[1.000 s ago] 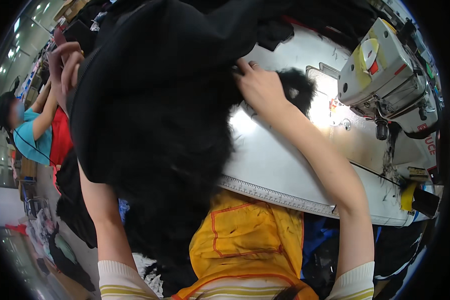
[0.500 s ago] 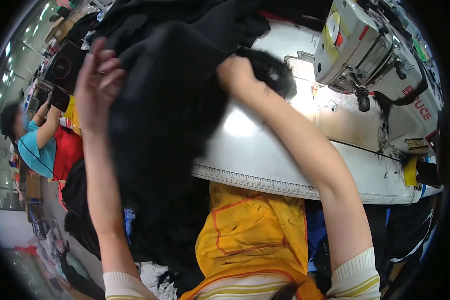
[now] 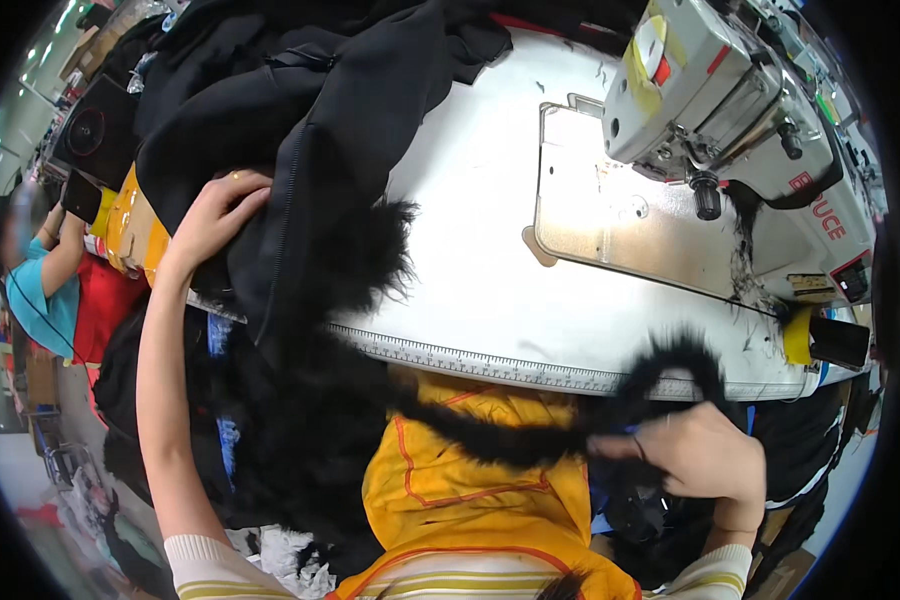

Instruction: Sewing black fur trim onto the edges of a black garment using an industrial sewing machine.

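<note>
A black garment [image 3: 370, 120] with a long zipper [image 3: 288, 215] lies bunched over the left part of the white table. My left hand [image 3: 215, 220] presses on it beside the zipper, thumb and fingers closed on the cloth and fingertips partly hidden. From the garment's fluffy edge, a narrow black fur strip [image 3: 500, 440] stretches right across my lap. My right hand [image 3: 700, 455], somewhat blurred, grips this strip at the table's front edge. Part of the strip loops up above that hand.
A white sewing machine [image 3: 730, 110] stands at the right above a metal plate [image 3: 590, 210]. A ruler tape [image 3: 470, 358] runs along the table's front edge. Dark fibres [image 3: 745, 250] gather near the machine. At the far left, a person in a blue top [image 3: 45, 310] works.
My right hand has swung from the garment down to the right, drawing the fur strip out. My left hand has come down onto the cloth. The garment now lies flatter, its zipper showing.
</note>
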The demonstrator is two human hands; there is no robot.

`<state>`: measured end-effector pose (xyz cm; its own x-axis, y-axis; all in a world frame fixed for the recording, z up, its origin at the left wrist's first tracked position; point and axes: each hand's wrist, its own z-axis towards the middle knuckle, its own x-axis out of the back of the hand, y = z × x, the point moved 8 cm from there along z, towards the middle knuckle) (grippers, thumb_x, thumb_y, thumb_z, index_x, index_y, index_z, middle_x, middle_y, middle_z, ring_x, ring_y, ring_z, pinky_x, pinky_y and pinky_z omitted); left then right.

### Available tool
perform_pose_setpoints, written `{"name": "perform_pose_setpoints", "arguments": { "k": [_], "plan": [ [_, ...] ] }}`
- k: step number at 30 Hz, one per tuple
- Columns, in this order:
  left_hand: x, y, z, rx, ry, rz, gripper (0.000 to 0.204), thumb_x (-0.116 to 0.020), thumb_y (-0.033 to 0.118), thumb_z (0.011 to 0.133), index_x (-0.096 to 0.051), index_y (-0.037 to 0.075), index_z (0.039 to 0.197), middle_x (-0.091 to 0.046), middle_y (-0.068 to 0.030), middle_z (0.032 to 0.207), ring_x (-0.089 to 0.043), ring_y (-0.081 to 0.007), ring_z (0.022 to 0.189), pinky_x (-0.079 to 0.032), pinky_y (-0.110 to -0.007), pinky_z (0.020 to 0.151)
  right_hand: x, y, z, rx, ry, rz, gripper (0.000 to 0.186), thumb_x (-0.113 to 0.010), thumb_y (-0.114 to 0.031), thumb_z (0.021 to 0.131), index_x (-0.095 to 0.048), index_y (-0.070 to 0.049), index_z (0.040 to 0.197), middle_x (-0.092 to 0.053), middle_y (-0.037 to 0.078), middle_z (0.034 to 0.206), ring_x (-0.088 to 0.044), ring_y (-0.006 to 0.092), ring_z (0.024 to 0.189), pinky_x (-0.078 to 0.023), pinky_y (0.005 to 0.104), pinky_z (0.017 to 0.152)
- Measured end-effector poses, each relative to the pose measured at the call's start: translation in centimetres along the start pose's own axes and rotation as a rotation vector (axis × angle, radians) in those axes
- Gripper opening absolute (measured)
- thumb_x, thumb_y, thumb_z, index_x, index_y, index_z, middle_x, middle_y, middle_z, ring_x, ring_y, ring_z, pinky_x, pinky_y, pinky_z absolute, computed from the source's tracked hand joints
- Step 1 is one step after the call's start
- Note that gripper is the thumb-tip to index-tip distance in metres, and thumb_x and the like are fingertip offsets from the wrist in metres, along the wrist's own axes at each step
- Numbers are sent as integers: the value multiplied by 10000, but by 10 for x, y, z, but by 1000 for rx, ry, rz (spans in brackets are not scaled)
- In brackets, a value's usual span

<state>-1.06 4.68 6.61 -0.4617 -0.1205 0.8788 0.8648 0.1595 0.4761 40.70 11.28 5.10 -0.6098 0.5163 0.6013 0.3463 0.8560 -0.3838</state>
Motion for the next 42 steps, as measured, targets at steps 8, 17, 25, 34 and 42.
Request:
{"name": "perform_pose_setpoints", "arguments": {
  "k": [8,17,25,34,42],
  "plan": [
    [-20,68,-12,-167,211,30,214,-535,40,854,-605,10,1054,-600,-142,1144,-563,-306,1052,-420,-352,931,68,-130,80,758,1011,-708,580,-527,-114,774,-440,-149,1346,-374,97,1427,-530,132,759,-414,201,501],
    [-109,174,-110,-330,100,-92,180,-587,129,771,-641,121,942,-645,-90,961,-630,-270,831,-522,-358,702,179,-79,45,640,1377,142,402,-678,33,646,-561,-34,1024,-619,123,972,-651,260,825,-506,300,719],
    [-89,-10,1,228,419,63,227,-546,135,817,-619,86,1027,-632,-129,1017,-599,-344,902,-502,-390,757,128,-75,6,689,1108,351,193,-691,-84,670,-575,-42,819,-569,47,741,-584,141,654,-448,249,589],
    [-86,-99,-157,549,291,260,239,-543,140,824,-611,58,1038,-628,-143,1025,-584,-353,936,-482,-393,795,63,-32,41,687,841,492,172,-619,-154,728,-572,-67,869,-549,77,788,-606,278,669,-455,346,534],
    [-111,-119,-238,693,95,345,253,-541,144,829,-604,33,1048,-625,-156,1031,-571,-361,966,-464,-396,829,60,-22,71,377,867,-155,230,-552,-96,734,-556,-141,959,-561,-1,950,-582,188,564,-453,299,462]
  ]
}}
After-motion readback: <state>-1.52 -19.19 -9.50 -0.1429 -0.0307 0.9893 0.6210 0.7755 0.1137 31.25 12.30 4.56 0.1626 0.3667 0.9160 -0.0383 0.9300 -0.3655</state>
